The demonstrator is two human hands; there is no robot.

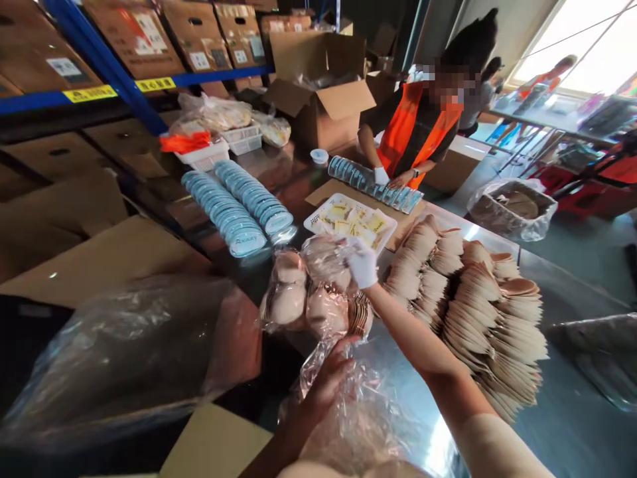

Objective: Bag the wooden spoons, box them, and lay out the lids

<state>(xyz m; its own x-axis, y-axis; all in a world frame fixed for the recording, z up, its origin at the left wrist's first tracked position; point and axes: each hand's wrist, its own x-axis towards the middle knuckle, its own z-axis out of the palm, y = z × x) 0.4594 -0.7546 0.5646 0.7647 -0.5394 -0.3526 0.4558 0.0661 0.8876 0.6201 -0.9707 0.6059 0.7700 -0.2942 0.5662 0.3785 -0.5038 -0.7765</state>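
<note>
My right hand (361,264), in a white glove, grips the far end of a clear plastic bag (311,292) filled with round beige puffs. My bare left hand (329,376) is closed on the bag's loose near end, which trails toward me. The bag hangs just above the shiny metal table (572,411). To the right of my right arm lie fanned rows of beige puffs (472,299). Beyond the bag sit two rows of light blue round compacts (236,206) and a white basket (326,214) of yellow packets.
A person in an orange vest (415,129) works on a row of compacts (373,182) across the table. An open cardboard box (318,99), white baskets and bags stand behind. Blue shelving (99,53) with cartons is at left. A large clear bag over cardboard (129,352) lies near me.
</note>
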